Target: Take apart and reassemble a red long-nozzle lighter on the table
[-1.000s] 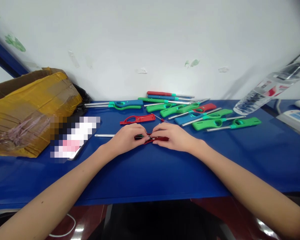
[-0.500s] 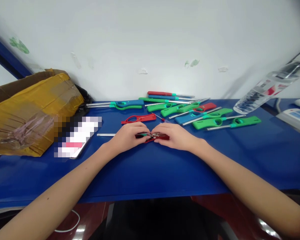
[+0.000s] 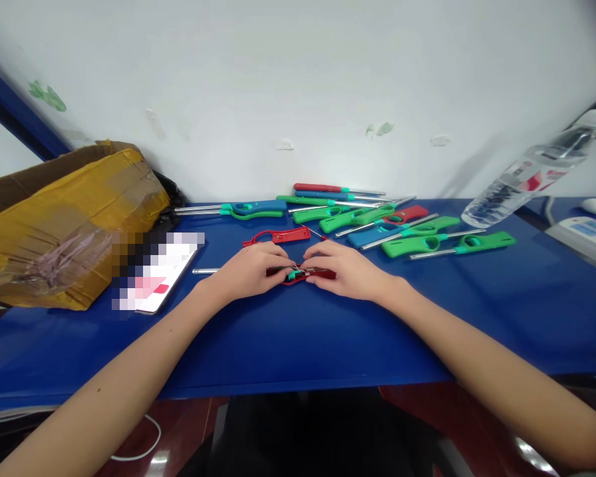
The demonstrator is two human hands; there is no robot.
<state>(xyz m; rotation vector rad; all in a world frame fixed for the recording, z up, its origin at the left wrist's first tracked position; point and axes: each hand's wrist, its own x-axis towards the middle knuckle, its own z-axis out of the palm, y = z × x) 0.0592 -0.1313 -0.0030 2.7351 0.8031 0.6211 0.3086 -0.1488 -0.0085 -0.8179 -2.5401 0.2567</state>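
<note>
We are holding an open red lighter body (image 3: 320, 272) low over the middle of the table (image 3: 302, 344), our two hands meeting around it from either side. Our left hand (image 3: 252, 270) is clamping its fingers on the left part, and the metal tube (image 3: 206, 271) is sticking out to the left from behind that hand. Our right hand (image 3: 346, 271) is pinching the right part between thumb and fingers. Between our fingertips, a small teal part (image 3: 293, 273) and thin wires are showing inside the body. Just beyond our left hand, a loose red shell half (image 3: 291, 235) is lying flat on the table, and a thin rod with a red tip is lying at its right, too small for us to make out clearly. Along the far side, blue-and-green lighters (image 3: 258, 210) are resting at the left, while a spread of red, blue and green lighters (image 3: 400, 245) is lying farther right, several overlapping. At the left, a phone (image 3: 171, 271) with a partly blurred screen is lying beside a yellow-taped cardboard box (image 3: 74, 225). At the far right, a clear bottle (image 3: 521, 179) is appearing tilted near the pale wall (image 3: 298, 86), and a white device (image 3: 589, 230) is sitting nearer, at the right edge.
</note>
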